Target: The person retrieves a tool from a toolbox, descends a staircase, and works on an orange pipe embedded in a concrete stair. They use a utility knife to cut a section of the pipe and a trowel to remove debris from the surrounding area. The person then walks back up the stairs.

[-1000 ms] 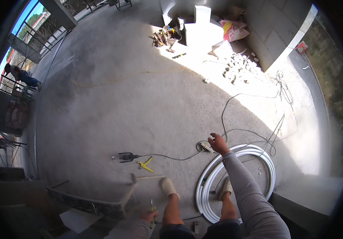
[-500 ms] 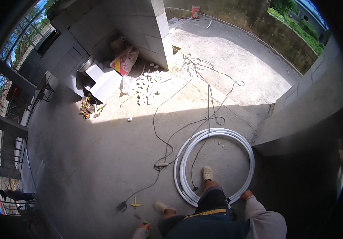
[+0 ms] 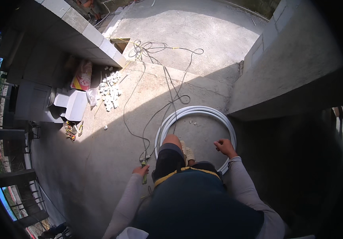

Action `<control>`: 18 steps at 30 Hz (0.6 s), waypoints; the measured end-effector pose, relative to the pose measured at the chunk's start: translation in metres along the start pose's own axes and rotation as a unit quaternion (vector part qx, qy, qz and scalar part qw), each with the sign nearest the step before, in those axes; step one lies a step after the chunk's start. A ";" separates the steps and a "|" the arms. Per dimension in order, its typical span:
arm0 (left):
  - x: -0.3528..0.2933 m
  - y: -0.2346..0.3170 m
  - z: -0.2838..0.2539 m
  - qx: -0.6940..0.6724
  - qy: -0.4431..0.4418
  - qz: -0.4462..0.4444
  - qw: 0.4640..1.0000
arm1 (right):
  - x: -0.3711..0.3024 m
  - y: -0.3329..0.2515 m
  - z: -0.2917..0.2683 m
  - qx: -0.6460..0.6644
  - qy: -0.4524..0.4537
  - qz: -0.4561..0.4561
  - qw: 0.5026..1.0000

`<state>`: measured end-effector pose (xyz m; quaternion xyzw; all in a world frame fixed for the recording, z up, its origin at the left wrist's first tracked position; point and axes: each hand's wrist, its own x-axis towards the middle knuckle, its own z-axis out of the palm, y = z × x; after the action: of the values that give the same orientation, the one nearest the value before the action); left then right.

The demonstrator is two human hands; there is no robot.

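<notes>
My left hand is closed round a slim yellow-green hand tool, whose exact kind is unclear. It is to the left of my bent knee, close to the connector on a grey electric cable. A coil of white pipe lies on the concrete, circling my shoes. Over the coil's right side is my right hand, its fingers bent together; anything between them is too small to make out. My leg and torso hide the near part of the coil.
The cable runs in loops toward the sunlit doorway. White fittings are scattered at the left beside a red and yellow sack, an opened carton and several tools. Block walls flank the opening.
I have moved forward and lower over the coil. My right hand has left the coil's near right edge and risen inward. My left hand has come up beside my knee with the tool.
</notes>
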<state>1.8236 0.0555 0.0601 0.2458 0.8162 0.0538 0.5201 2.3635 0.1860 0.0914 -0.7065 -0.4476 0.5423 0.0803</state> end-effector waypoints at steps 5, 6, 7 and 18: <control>0.036 0.136 0.036 0.172 -0.053 -0.006 0.984 | 0.029 0.030 -0.075 -0.032 0.072 0.050 0.996; 0.051 0.158 0.040 0.259 -0.064 0.027 0.963 | 0.035 0.030 -0.084 -0.044 0.073 0.051 0.995; 0.067 0.183 0.044 0.343 -0.074 0.062 0.934 | 0.046 0.029 -0.092 -0.027 0.055 0.054 0.997; -0.026 0.809 0.060 0.541 -0.171 0.465 0.680 | 0.265 -0.049 -0.229 -0.152 -0.030 0.081 0.985</control>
<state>2.1637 0.7405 0.3322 0.8369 0.3809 -0.2051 0.3353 2.5317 0.4907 0.0277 -0.7280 -0.4683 0.4933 -0.0856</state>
